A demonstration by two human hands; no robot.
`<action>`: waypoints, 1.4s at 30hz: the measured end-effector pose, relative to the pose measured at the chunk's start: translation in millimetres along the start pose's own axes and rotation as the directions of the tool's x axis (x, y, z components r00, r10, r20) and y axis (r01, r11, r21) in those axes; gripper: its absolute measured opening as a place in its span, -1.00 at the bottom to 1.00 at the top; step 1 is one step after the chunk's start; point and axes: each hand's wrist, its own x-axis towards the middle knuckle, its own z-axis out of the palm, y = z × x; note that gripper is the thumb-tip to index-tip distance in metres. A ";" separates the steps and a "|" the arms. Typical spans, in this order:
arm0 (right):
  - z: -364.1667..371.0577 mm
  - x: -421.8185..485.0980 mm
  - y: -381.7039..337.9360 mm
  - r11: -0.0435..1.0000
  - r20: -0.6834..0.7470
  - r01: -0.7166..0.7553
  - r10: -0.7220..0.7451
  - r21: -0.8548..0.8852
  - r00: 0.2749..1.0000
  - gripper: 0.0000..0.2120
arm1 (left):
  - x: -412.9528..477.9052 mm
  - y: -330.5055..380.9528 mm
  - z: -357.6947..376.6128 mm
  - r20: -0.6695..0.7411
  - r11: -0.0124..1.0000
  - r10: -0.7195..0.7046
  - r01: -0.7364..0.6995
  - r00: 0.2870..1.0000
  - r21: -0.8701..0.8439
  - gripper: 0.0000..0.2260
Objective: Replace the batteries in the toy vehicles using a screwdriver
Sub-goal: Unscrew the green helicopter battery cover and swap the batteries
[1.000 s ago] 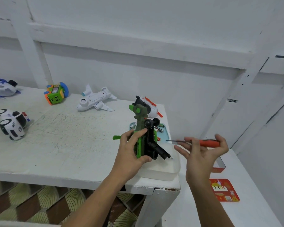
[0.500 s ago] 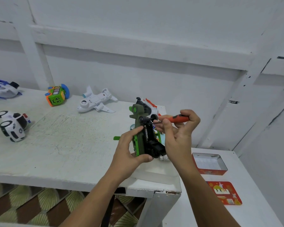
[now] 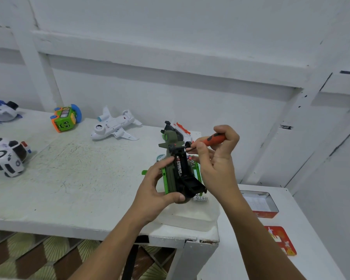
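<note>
Up over the white counter [image 3: 69, 188], a green toy [image 3: 170, 173] stands on end. The left hand [image 3: 154, 193] wraps its fingers round it. The right hand [image 3: 218, 164] pinches an orange screwdriver [image 3: 213, 140] near the toy's top; its tip is hidden. One black battery [image 3: 180, 166] shows inside.

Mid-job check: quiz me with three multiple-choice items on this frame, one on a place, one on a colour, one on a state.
1. Where is the white toy airplane? A in a tin; B on the table, right of the green-and-orange toy; C on the floor.
2. The handle of the screwdriver in the right hand is: A orange-red; B blue; C yellow.
3. The bay of the green toy vehicle in the left hand is: A covered; B open, empty; C open, battery inside.
Key: 1 B, it lies on the tabletop beside that toy. 2 A, the orange-red handle shows above the thumb. 3 C, a black lettered battery lies exposed.
</note>
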 end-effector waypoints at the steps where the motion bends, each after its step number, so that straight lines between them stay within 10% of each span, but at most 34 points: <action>1: -1.8 2.9 0.5 0.999 0.003 -0.026 0.026 0.022 1.000 -0.56 | 0.1 -0.5 -0.1 0.004 1.000 -0.007 0.007 1.000 -0.005 -0.23; 11: -23.6 18.1 -2.6 0.940 0.045 -0.282 0.278 0.192 0.959 -0.51 | -1.5 -4.2 1.0 0.004 0.999 -0.033 0.033 0.999 -0.006 -0.22; 19: -40.3 2.1 5.8 0.973 -0.128 -0.218 0.226 0.078 0.966 -0.51 | -3.5 0.7 3.7 0.009 0.995 -0.034 0.033 0.999 0.094 -0.20; 30: -14.6 -16.5 25.0 0.968 0.100 -0.235 0.243 -0.083 0.965 -0.57 | -4.8 4.4 4.8 0.040 0.971 -0.016 0.007 0.999 0.238 -0.19; 42: -28.6 -11.3 25.5 0.895 -0.036 -0.407 0.420 0.184 0.907 -0.54 | -3.2 -1.1 4.8 -0.020 0.977 -0.008 0.012 1.000 0.213 -0.22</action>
